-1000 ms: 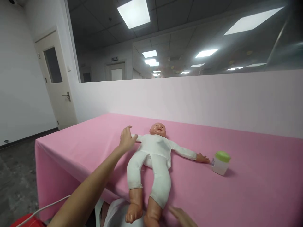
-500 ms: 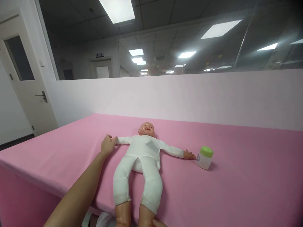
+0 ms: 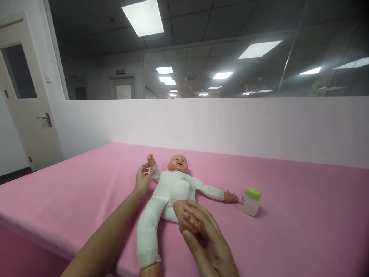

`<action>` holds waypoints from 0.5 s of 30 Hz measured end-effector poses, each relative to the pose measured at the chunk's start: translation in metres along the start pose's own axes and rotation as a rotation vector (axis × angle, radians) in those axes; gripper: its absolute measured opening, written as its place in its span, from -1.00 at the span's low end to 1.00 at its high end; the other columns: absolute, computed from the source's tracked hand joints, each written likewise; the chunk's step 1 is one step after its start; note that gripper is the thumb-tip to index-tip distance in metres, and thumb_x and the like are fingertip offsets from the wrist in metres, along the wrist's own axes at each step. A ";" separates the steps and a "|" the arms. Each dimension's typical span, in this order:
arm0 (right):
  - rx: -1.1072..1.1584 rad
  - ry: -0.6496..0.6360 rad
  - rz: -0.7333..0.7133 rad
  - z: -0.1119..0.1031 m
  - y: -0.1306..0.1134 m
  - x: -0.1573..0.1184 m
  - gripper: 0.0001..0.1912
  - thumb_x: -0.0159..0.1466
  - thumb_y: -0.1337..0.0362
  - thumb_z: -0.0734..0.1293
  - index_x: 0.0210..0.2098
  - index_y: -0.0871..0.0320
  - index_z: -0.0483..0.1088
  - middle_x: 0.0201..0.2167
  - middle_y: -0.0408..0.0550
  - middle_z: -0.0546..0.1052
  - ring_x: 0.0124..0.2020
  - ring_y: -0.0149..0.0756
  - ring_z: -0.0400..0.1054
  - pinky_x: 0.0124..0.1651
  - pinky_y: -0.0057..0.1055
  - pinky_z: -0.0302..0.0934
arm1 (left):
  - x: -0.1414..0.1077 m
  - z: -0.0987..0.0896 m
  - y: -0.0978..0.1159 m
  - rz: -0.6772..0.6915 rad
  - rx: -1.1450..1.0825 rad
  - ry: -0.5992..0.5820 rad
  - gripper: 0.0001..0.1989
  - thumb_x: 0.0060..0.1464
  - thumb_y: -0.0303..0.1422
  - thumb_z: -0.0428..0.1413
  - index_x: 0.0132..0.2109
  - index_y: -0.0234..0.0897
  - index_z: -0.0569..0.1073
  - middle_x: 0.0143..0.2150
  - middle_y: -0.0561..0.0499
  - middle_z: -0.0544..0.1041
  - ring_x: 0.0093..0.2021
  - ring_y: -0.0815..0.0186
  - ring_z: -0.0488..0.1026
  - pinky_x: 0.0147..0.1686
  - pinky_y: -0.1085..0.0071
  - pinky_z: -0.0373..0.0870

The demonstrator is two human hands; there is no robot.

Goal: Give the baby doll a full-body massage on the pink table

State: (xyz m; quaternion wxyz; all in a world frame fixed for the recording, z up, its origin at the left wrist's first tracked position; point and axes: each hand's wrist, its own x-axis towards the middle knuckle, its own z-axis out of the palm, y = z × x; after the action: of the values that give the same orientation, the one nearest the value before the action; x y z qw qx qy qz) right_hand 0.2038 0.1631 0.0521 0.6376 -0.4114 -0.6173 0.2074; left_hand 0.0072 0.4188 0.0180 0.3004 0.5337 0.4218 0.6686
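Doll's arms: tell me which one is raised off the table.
The doll's arm at the left hand, bent with its fist up; the other arm lies flat, pointing toward the green-lidded jar.

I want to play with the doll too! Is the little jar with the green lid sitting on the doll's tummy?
No, the jar stands on the pink table beside the doll's outstretched hand.

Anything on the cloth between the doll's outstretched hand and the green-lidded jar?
Nothing: head view shows only a narrow strip of bare pink cloth between the doll's hand and the jar.

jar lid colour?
Green, on the jar right of the doll; head view.
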 end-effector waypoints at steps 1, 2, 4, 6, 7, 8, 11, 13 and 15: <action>0.024 -0.052 0.002 0.005 0.000 0.007 -0.67 0.37 0.20 0.30 0.11 -0.02 0.46 0.20 0.00 0.41 0.23 -0.14 0.32 0.14 -0.38 0.38 | 0.000 0.003 -0.004 0.006 0.007 -0.002 -0.54 -0.02 -0.20 0.27 0.01 -0.21 0.37 0.08 -0.15 0.47 0.04 0.18 0.45 0.05 0.19 0.38; 0.037 -0.097 0.006 0.009 0.000 0.013 -0.66 0.38 0.20 0.29 0.12 -0.01 0.44 0.20 0.00 0.41 0.24 -0.14 0.31 0.17 -0.34 0.36 | 0.001 0.005 -0.008 0.013 0.002 -0.007 -0.54 -0.01 -0.20 0.26 0.02 -0.20 0.35 0.08 -0.14 0.47 0.05 0.19 0.45 0.06 0.20 0.38; 0.043 -0.151 0.027 0.017 0.002 0.021 -0.65 0.38 0.20 0.26 0.14 -0.02 0.42 0.22 -0.01 0.39 0.27 -0.14 0.28 0.23 -0.27 0.32 | 0.000 0.007 -0.010 0.040 -0.026 -0.042 -0.56 0.04 -0.20 0.23 0.03 -0.18 0.31 0.07 -0.12 0.47 0.05 0.21 0.46 0.06 0.22 0.39; 0.056 -0.163 0.074 0.023 0.004 0.026 -0.64 0.39 0.20 0.24 0.16 -0.03 0.40 0.24 -0.02 0.37 0.28 -0.15 0.26 0.26 -0.23 0.28 | -0.005 0.007 -0.006 0.109 -0.028 -0.115 -0.57 0.09 -0.20 0.19 0.07 -0.16 0.31 0.08 -0.11 0.47 0.07 0.22 0.45 0.07 0.23 0.40; 0.066 -0.162 0.099 0.025 0.005 0.028 -0.63 0.39 0.20 0.24 0.17 -0.03 0.38 0.24 -0.03 0.37 0.28 -0.16 0.26 0.26 -0.22 0.28 | -0.008 0.006 -0.001 0.164 -0.006 -0.168 -0.58 0.11 -0.22 0.17 0.10 -0.15 0.31 0.10 -0.10 0.47 0.10 0.21 0.44 0.09 0.23 0.38; 0.073 -0.157 0.119 0.027 0.006 0.030 -0.63 0.39 0.20 0.23 0.17 -0.03 0.38 0.24 -0.03 0.37 0.27 -0.17 0.27 0.27 -0.22 0.28 | -0.013 0.006 0.003 0.228 0.033 -0.233 -0.60 0.14 -0.27 0.14 0.12 -0.15 0.33 0.12 -0.09 0.47 0.12 0.21 0.43 0.13 0.22 0.36; 0.078 -0.140 0.149 0.031 0.009 0.035 -0.64 0.39 0.20 0.23 0.16 0.01 0.38 0.22 -0.02 0.39 0.24 -0.17 0.29 0.28 -0.18 0.26 | -0.025 0.005 0.017 0.386 0.189 -0.411 -0.59 0.10 -0.46 0.06 0.11 -0.17 0.41 0.11 -0.08 0.51 0.14 0.19 0.42 0.20 0.16 0.31; 0.074 -0.145 0.154 0.033 0.011 0.039 -0.64 0.39 0.21 0.23 0.15 0.02 0.38 0.21 -0.01 0.40 0.23 -0.16 0.31 0.28 -0.15 0.26 | -0.029 0.005 0.022 0.418 0.255 -0.461 -0.55 0.05 -0.52 0.03 0.11 -0.18 0.43 0.10 -0.08 0.53 0.13 0.17 0.43 0.19 0.13 0.32; 0.067 -0.150 0.154 0.034 0.011 0.040 -0.64 0.39 0.22 0.23 0.15 0.01 0.39 0.21 -0.01 0.40 0.23 -0.15 0.30 0.28 -0.13 0.25 | -0.030 0.005 0.022 0.417 0.264 -0.449 -0.56 0.06 -0.52 0.03 0.10 -0.18 0.43 0.09 -0.08 0.53 0.13 0.17 0.43 0.19 0.13 0.32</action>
State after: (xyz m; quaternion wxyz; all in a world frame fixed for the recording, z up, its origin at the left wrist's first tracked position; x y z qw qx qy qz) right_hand 0.1805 0.2100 0.0647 0.5854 -0.4193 -0.6224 0.3066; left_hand 0.0210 0.3838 0.0241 0.1707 0.7770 0.3098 0.5208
